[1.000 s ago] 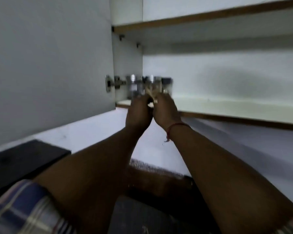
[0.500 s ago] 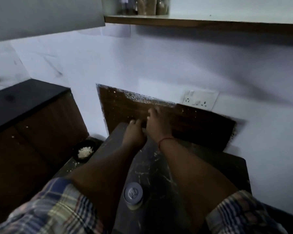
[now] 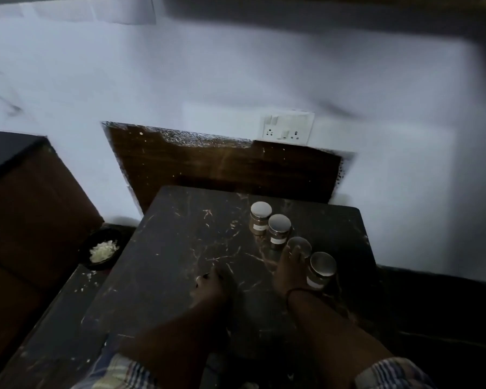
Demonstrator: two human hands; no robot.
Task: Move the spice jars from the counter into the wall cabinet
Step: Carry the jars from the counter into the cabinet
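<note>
Head view: four spice jars in a diagonal row on the dark marble bench (image 3: pixel 180 248), running from 12 o'clock down toward 4 o'clock of bench centre. Farthest jar (image 3: pixel 260 220), second jar (image 3: pixel 278 231), third jar (image 3: pixel 298 245), nearest jar (image 3: pixel 321 269). Right hand (image 3: pixel 289 273) reaching in, fingertips touching the third jar's lid, not yet closed around anything. Left hand (image 3: pixel 211 287) hovering at 7 o'clock of the row, loosely open, holding nothing. Probably glass with smooth metal lids: light, rigid, breakable, slippery on top. Best gripped around the body below the lid. Bowl (image 3: pixel 103 249) off at 9 o'clock.
</note>
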